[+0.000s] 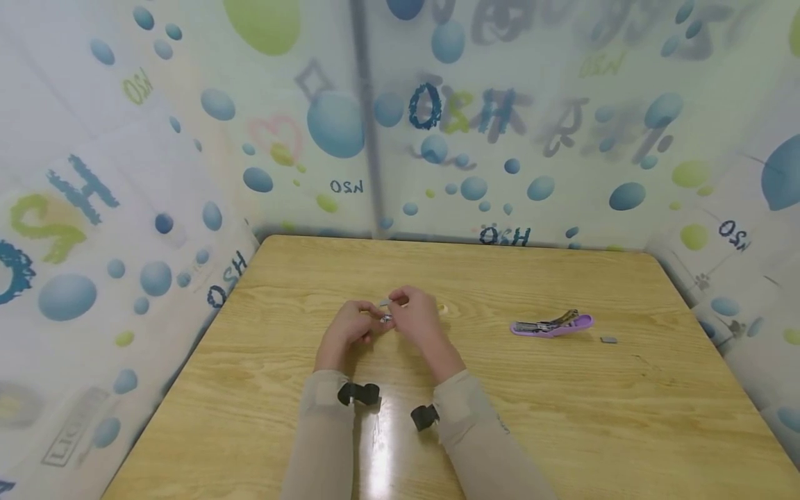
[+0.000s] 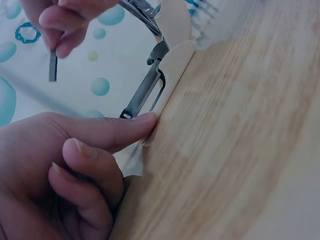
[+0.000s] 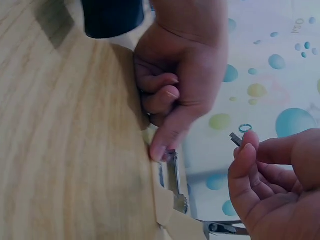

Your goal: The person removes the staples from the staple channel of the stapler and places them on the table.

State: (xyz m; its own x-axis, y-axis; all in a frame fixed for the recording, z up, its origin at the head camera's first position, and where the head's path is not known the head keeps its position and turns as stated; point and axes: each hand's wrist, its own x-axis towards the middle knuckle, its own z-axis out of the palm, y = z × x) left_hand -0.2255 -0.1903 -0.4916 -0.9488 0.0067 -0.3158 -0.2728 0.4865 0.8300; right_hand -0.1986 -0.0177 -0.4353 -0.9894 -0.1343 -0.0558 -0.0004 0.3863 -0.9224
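Observation:
A cream stapler [image 2: 175, 62] lies along the tabletop, its upper arm raised from the base and its metal magazine [image 3: 175, 172] exposed. My left hand [image 1: 352, 328] grips the end of the base, the thumb laid over it and the other fingers curled. In the head view the two hands cover most of this stapler. Between thumb and fingertips, my right hand [image 1: 414, 318] pinches a short grey strip of staples [image 2: 53, 66]. That strip is held above the stapler, apart from the magazine in both wrist views.
To the right lies a purple stapler [image 1: 544, 329] with its metal parts lifted open. Beside it is another small grey staple strip [image 1: 609, 339]. The wooden table [image 1: 250, 417] ends at patterned curtains [image 1: 400, 173] at the back and sides.

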